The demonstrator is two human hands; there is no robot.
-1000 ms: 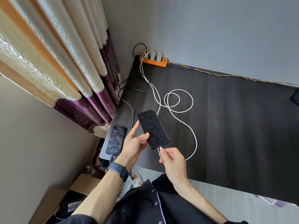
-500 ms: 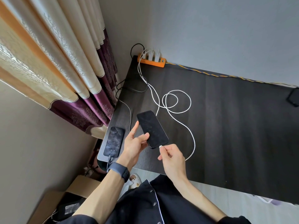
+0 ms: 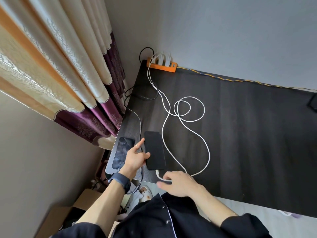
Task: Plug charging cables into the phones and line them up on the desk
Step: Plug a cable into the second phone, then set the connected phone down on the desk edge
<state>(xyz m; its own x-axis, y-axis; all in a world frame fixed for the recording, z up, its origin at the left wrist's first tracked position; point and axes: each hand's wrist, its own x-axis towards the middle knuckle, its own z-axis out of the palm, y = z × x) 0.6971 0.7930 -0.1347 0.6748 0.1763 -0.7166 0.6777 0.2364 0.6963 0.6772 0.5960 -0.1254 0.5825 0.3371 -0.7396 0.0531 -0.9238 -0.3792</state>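
Note:
A black phone (image 3: pixel 155 150) lies flat on the dark desk (image 3: pixel 248 143) near the front left corner. A white cable (image 3: pixel 204 145) is plugged into its near end and loops back to the orange power strip (image 3: pixel 162 65). My left hand (image 3: pixel 135 159) grips the phone's left edge, thumb on the screen and index finger pointing along the side. My right hand (image 3: pixel 180 184), blurred, hovers over the cable just behind the plug with fingers spread. To the left, a second phone (image 3: pixel 122 152) with a glossy screen lies at the desk's edge, a grey cable (image 3: pixel 139 127) running to it.
Curtains (image 3: pixel 68 74) hang at the left, close to the desk edge. A grey wall backs the desk, with a yellow-blue cord (image 3: pixel 240 80) along it. A dark object (image 3: pixel 313 103) sits at the far right edge. A cardboard box (image 3: pixel 82 203) and slippers (image 3: pixel 145 193) lie on the floor below.
The black phone went from tilted in my left hand down flat onto the desk, parallel to the other phone. The plug is now in it, and my right hand has let go and drawn back.

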